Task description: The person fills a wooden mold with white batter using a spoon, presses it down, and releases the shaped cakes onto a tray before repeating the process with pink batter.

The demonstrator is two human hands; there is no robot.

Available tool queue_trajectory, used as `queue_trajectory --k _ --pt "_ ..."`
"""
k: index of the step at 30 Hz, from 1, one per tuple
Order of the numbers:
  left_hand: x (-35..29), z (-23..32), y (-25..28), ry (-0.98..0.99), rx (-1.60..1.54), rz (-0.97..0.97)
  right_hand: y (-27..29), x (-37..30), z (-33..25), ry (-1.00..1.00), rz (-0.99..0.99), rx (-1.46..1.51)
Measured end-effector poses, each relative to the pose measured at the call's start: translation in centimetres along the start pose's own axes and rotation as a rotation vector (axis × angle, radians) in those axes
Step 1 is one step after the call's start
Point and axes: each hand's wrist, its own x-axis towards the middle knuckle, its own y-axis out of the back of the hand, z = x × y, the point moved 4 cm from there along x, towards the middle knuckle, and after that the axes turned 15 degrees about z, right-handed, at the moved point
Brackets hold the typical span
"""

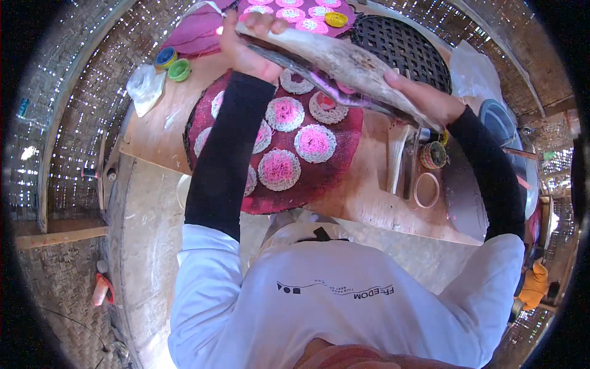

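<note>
My left hand [251,49] grips the far left end of a long, flat, whitish-grey piece [344,64], its fingers over the upper edge. At the other end my right hand [427,98] is closed on the same piece. It is held up above the table and tilted, with a dark, shiny lower side; its exact kind I cannot make out. Beneath it lies a round tray with dark red cloth [332,178]. Several round lacy white-and-pink pieces [279,170] rest on that cloth, some hidden by my left forearm and the held piece.
Farther back are a pink cloth [200,31] with more round pieces, a yellow dish [335,19] and a black woven tray [402,46]. A green cup [179,70] and plastic bag [145,89] stand left. A pale ring [426,189] and small patterned container [433,155] lie right.
</note>
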Motion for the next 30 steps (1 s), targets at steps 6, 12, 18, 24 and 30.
queue_trajectory --k 6,12,18,24,30 --pt "2.9 -3.1 7.5 0.09 -0.131 0.168 0.6 4.0 3.2 0.12 0.202 -0.309" --pt "3.2 -3.2 8.8 0.042 -0.097 0.3 -0.3 3.6 2.3 0.001 0.146 -0.236" --pt "3.9 -1.4 8.9 0.026 -0.093 0.226 0.0 5.2 1.9 0.011 0.26 -0.525" --pt "6.7 3.3 3.5 0.036 0.06 -0.178 -0.1 6.3 -1.9 0.188 0.015 -0.238" --pt "8.3 4.2 10.9 0.016 0.083 0.043 -1.7 10.2 -1.6 0.127 0.131 -0.352"
